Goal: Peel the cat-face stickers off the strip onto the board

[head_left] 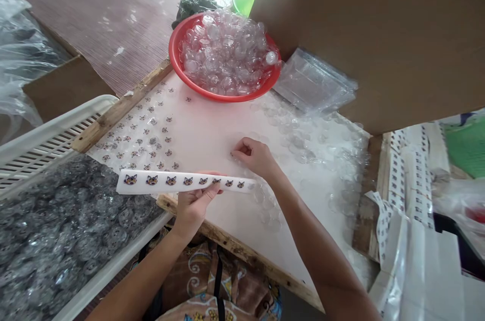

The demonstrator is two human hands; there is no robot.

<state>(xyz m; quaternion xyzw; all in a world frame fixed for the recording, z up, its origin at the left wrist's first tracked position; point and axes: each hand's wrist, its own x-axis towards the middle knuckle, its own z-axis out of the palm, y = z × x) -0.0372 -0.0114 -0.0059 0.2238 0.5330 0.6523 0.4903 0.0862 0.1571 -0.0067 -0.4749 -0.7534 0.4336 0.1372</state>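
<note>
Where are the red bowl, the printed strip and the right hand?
Red bowl (175, 49), head view: on its left rim.
Printed strip (179, 182), head view: near its middle.
Right hand (256, 155), head view: on its back.

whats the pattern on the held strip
White strip with a row of animal faces; head view.

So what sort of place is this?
Probably a small hand-assembly workshop: the left hand holds a strip of animal-face prints, a red basin is heaped with clear plastic pieces, and a white basket holds many shiny pieces.

Red basin (175, 53) sits far up the white tabletop (206, 131), cat-face pieces (152, 141) dot its left, clear discs (301, 146) crowd the right!
</note>
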